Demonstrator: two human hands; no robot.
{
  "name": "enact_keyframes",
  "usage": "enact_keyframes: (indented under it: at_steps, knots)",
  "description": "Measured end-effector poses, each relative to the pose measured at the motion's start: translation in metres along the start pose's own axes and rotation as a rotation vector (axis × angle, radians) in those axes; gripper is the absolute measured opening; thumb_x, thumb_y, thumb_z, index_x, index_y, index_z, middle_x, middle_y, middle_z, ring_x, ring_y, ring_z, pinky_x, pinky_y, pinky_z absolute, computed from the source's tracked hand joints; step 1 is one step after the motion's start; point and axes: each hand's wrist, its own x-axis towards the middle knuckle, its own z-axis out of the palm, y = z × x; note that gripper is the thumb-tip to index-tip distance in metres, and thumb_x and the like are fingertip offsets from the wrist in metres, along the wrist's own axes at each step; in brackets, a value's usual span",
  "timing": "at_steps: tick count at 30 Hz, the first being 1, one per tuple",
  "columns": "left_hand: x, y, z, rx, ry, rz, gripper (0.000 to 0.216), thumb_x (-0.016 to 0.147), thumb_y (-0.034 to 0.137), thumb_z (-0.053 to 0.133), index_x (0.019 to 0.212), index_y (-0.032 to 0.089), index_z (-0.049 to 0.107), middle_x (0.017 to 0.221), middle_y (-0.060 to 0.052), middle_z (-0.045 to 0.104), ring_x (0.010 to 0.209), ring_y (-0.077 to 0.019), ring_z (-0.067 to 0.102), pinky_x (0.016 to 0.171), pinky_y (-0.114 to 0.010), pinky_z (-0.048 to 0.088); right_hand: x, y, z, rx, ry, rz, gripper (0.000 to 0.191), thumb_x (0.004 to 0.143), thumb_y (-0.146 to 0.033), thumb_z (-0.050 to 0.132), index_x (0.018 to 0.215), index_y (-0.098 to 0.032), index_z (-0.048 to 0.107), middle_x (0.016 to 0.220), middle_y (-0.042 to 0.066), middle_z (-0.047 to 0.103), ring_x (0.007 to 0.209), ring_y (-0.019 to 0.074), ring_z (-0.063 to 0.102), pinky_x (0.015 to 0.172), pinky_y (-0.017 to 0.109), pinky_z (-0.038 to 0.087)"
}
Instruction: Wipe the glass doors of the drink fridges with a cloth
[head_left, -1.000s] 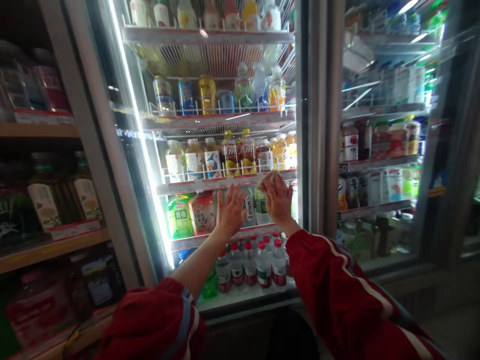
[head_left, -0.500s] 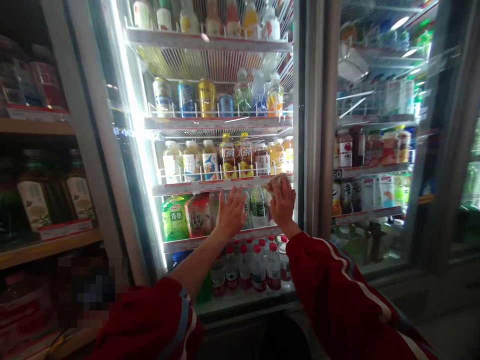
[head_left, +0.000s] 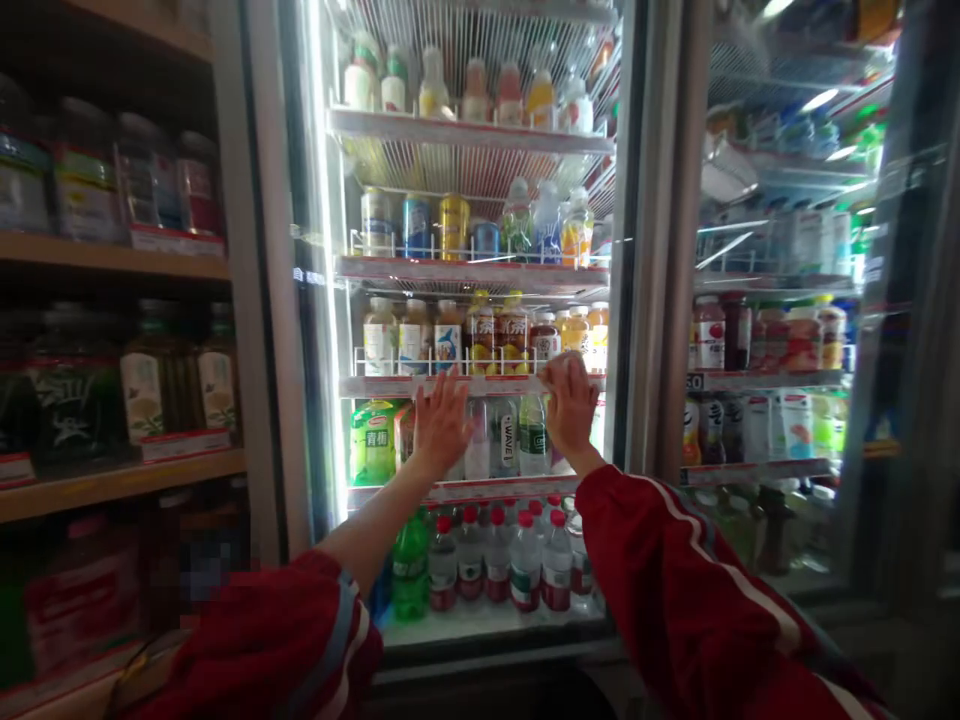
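Observation:
My left hand [head_left: 444,420] is spread with its fingers up, in front of the drinks cooler's lit section; it seems to rest on the glass door, though contact is hard to confirm. Behind it are a green drink pack [head_left: 375,440] and clear bottles [head_left: 504,440]. Under the fingers of my right hand [head_left: 574,412] is a crumpled pale cloth [head_left: 553,372], level with the price-label rail [head_left: 480,386] of a middle shelf. Part of the cloth is hidden by the hand.
A metal door frame [head_left: 664,300] stands right of my right hand, with another stocked cooler section beyond. Wooden shelves [head_left: 112,255] of bottles are at left. Red-capped bottles [head_left: 525,565] and a green bottle [head_left: 410,570] stand on the cooler floor.
The view has swung left and upward. My left hand has shifted left across the shelf front. My right hand keeps the cloth near the same rail, slightly further left.

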Motion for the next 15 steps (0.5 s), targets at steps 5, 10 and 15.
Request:
enact_keyframes:
  at_steps: [5,10,15]
  knots:
    - [-0.006,-0.007,-0.005,0.001,-0.013,-0.023,0.053,0.082,0.026,0.05,0.134,0.018,0.044,0.151,-0.012,0.028,0.141,-0.0262,0.023,0.113,-0.057,0.017,-0.002,-0.05,0.003,0.037,-0.158,-0.341,0.048,0.085,-0.012,0.043,0.131,-0.025,0.051,0.146,0.009,0.04,0.14,0.0239,0.025,0.11,0.049,0.019]
    - [-0.021,-0.033,-0.007,0.013,0.065,-0.101,0.053,0.083,0.027,0.048,0.135,0.015,0.043,0.151,-0.015,0.027,0.141,-0.0278,0.022,0.112,-0.058,0.017,0.01,-0.044,0.01,0.013,-0.036,-0.193,0.046,0.087,-0.016,0.041,0.132,-0.024,0.049,0.145,0.011,0.042,0.136,0.0254,0.033,0.109,0.052,0.021]
    - [-0.032,-0.057,-0.012,0.026,0.068,-0.158,0.052,0.086,0.031,0.045,0.135,0.015,0.043,0.149,-0.014,0.03,0.14,-0.027,0.025,0.113,-0.058,0.015,0.02,-0.035,0.016,0.032,0.069,-0.019,0.049,0.087,-0.019,0.037,0.136,-0.022,0.045,0.145,0.013,0.039,0.137,0.028,0.032,0.106,0.054,0.025]
